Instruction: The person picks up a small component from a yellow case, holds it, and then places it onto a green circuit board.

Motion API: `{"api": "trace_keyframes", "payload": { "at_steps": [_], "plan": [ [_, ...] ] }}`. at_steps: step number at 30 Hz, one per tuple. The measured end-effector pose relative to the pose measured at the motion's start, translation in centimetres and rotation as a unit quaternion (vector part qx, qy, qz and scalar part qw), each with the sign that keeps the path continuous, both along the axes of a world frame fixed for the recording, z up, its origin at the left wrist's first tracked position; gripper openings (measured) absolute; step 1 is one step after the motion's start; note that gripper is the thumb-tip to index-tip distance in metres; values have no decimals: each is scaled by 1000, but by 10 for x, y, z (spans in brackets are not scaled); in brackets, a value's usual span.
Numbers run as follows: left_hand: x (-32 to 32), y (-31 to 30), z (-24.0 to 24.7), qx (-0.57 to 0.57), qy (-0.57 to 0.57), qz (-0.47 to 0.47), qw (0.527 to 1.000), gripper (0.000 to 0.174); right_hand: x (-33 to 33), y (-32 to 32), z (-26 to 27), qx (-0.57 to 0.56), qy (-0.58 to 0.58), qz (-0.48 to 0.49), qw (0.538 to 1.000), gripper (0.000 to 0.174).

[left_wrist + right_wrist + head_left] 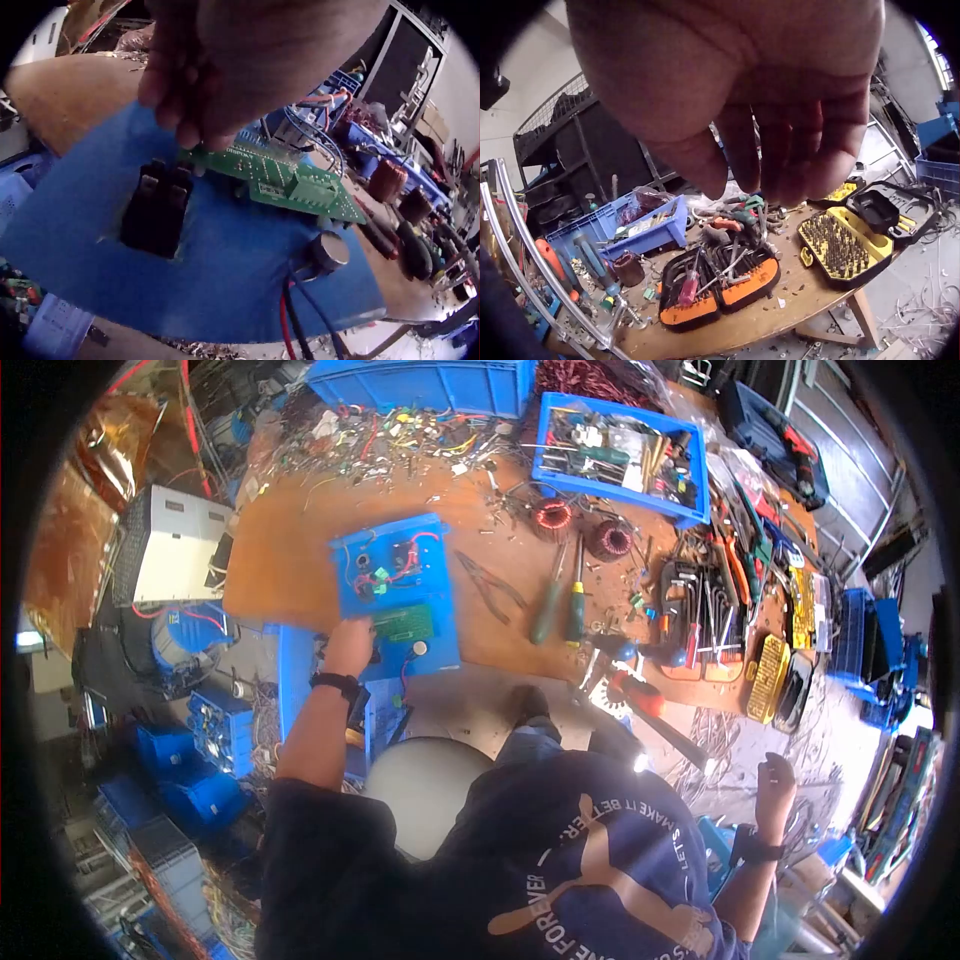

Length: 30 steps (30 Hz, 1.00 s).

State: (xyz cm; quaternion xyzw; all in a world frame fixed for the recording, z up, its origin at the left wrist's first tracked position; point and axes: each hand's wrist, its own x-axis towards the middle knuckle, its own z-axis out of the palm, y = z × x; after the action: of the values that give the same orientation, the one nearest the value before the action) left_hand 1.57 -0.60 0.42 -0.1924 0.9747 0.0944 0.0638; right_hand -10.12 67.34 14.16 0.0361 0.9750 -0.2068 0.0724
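A blue plastic panel [440, 590] lies at the near edge of the wooden workbench [290, 560], with a green circuit board [403, 623] and red wires on it. My left hand [350, 645] reaches onto the panel. In the left wrist view its fingertips [187, 127] pinch the left end of the green circuit board [285, 180], just above a black rocker switch [157, 210] set in the blue panel [225, 277]. A round knob [330, 251] with red and blue wires sits to the right. My right hand [775, 778] hangs off the bench at the right, fingers [765, 142] loosely curled and holding nothing.
Two screwdrivers [560, 600], pliers [490, 585], copper coils [553, 515] and a blue parts bin [620, 455] lie beyond the panel. An orange tool case [720, 285] and a yellow bit case [847, 240] sit at the right. A grey stool [425, 780] stands below me.
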Motion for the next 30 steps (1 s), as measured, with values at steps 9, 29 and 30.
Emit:
{"api": "trace_keyframes", "payload": {
  "at_steps": [9, 29, 30],
  "plan": [
    [5, 8, 1, -27, 14, -6, 1000, 11, 19, 4, -13, -29, -38, -26, 999, 23],
    [-2, 7, 19, -46, -71, -42, 996, 14, 25, 8, -33, -50, -26, -17, 998, 23],
    [-2, 6, 19, -47, -72, -42, 995, 14, 25, 7, -34, -53, -31, -23, 998, 24]
  ]
}}
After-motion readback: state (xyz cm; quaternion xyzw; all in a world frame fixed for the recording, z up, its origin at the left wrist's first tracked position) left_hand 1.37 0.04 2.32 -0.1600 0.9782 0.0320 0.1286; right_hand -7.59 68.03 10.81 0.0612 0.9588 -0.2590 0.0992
